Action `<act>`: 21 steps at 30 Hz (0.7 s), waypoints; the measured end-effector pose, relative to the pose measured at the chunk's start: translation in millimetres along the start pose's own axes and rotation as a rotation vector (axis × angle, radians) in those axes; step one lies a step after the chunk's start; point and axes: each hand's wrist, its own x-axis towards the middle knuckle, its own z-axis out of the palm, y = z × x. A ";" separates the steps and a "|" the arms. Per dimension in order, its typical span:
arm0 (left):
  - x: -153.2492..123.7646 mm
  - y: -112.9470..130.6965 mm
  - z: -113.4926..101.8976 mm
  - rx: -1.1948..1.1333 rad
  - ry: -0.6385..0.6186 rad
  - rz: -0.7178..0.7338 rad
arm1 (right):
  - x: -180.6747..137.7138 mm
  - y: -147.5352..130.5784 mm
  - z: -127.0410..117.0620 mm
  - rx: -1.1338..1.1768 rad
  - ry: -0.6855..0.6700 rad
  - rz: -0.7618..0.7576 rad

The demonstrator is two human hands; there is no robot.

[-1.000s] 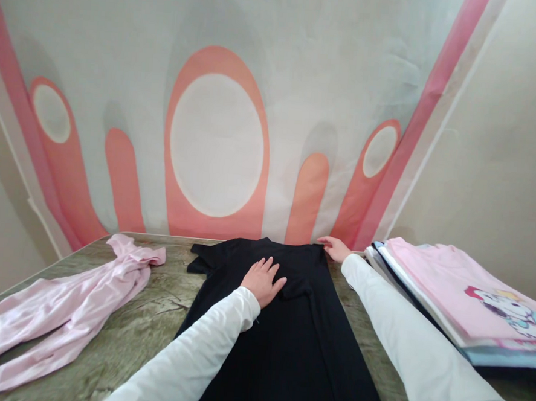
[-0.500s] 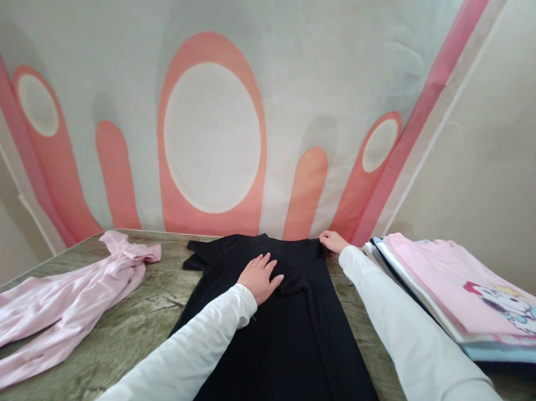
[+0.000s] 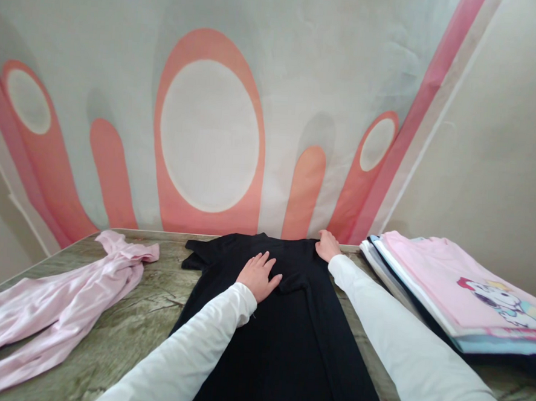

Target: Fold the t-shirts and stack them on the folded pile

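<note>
A black garment [image 3: 282, 340] lies lengthwise down the middle of a green marbled table [image 3: 147, 320], its top end against the wall. My left hand [image 3: 258, 275] rests flat on the upper part of the garment, fingers spread. My right hand [image 3: 326, 246] sits at the garment's far right corner by the wall, fingers curled on the fabric edge. Both arms wear white sleeves.
A crumpled pale pink garment [image 3: 57, 302] sprawls over the left side of the table. At the right stands a stack of folded clothes [image 3: 453, 290] with a pink cartoon-print shirt on top. A wall with pink and white shapes [image 3: 209, 130] rises right behind the table.
My right hand has drawn slightly left along the garment's top right corner. My left hand stays pressed on the fabric. The view has shifted a little.
</note>
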 end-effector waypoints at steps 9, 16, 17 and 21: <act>1.0 1.0 0.6 -0.023 -0.003 -0.004 | -112.3 8.7 -13.1 0.026 -0.193 -0.384; 2.4 1.0 -0.5 -0.015 -0.010 -0.001 | -165.4 25.0 -45.3 -0.054 -0.170 -0.221; 2.8 1.0 -1.0 -0.010 -0.004 0.000 | -178.6 19.1 -49.8 -0.030 -0.177 -0.278; 3.8 1.8 -6.5 -0.015 0.017 0.008 | -231.0 -2.0 -64.1 0.059 -0.226 -0.443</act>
